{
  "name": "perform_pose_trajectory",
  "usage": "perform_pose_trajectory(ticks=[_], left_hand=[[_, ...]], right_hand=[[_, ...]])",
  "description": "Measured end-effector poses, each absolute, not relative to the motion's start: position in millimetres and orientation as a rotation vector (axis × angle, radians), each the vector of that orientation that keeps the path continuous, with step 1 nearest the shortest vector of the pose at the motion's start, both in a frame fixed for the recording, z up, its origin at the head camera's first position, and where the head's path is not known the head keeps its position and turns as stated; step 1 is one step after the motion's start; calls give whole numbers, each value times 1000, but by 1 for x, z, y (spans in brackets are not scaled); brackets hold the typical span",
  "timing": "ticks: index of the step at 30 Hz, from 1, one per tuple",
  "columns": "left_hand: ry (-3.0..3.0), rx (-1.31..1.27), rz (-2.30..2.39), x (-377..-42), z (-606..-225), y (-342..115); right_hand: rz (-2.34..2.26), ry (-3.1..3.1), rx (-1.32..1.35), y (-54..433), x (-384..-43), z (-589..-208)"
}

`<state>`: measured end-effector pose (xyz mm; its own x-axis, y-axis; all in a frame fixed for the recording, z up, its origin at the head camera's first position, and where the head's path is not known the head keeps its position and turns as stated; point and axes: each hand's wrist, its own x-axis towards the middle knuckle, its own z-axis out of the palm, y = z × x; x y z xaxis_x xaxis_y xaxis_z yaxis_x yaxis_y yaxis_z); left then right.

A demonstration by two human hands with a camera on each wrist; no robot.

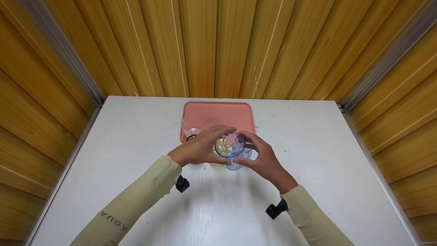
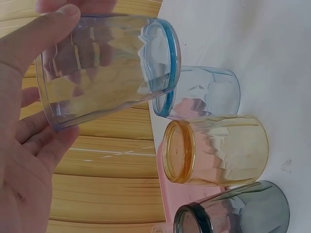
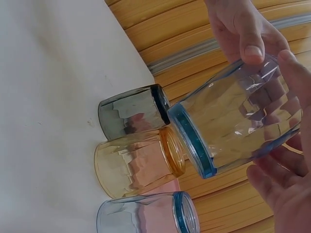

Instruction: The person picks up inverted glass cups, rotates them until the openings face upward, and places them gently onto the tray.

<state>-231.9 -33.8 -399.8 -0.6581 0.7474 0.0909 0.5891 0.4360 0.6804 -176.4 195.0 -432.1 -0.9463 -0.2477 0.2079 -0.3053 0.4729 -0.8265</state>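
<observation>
Both hands hold a clear, blue-tinted drinking glass point(image 1: 230, 145) in the air, its thick blue base down and its mouth up. My left hand point(image 1: 199, 145) grips it from the left, and my right hand point(image 1: 264, 155) curves round its right side near the rim. Below it, three tinted glasses stand upside down in a row on the table: a light blue glass point(image 2: 209, 92), an amber glass point(image 2: 228, 150) and a smoky grey glass point(image 2: 252, 208). In the head view the hands hide much of this row.
Behind the glasses lies a pink tray point(image 1: 218, 111) on the white table point(image 1: 143, 130). A clear glass-like object point(image 1: 191, 131) is on the tray's front left part, partly behind the left hand. Wood-patterned walls point(image 1: 201, 48) enclose the table's back and sides.
</observation>
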Motion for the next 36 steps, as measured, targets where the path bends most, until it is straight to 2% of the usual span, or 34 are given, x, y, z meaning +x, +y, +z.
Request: perform_pose_trajectory(ticks=[12, 28, 36], left_hand=[[2482, 1275, 1081, -232, -400, -31], [2326, 1033, 1353, -232, -412, -29], [2319, 1005, 1412, -231, -423, -25]], right_hand=[[1364, -2704, 492, 192, -178, -429], [1362, -2505, 430, 196, -174, -427], [1460, -2403, 388, 196, -171, -425]])
